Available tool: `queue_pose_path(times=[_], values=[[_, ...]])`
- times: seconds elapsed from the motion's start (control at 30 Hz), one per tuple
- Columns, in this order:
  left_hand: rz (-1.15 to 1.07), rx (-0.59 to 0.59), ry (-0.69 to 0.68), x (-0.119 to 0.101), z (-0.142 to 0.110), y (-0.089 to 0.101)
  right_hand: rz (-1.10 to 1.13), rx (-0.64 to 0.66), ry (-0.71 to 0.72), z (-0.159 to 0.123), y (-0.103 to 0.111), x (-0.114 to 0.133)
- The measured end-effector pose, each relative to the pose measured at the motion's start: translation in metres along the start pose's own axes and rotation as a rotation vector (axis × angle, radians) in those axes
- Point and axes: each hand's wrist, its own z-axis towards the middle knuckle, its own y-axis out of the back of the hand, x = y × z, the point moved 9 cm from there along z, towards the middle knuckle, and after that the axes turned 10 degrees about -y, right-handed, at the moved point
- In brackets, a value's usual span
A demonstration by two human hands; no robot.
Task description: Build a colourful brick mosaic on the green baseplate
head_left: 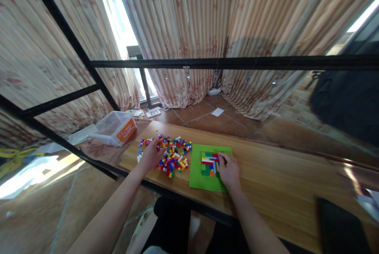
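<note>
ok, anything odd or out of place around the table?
Two minor things: a white sheet lies loose on the tiled floor beyond the table, and one small yellowish piece sits apart from the brick pile, toward the far edge. I see no obvious damage.

Room over tabletop (281, 175) right of green baseplate (196, 171); loose bricks (171, 164) crowd its left.
</note>
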Motion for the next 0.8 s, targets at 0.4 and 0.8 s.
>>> queue_pose_path(times=[0.4,0.8], values=[[-0.485,0.173,-0.213,-0.137,-0.044,-0.073,0.178,-0.041,-0.189,-0.009,0.043,-0.030],[-0.436,0.382,-0.432,-0.199,-0.138,-0.116,0.466,-0.025,-0.476,-0.157,0.102,-0.029]])
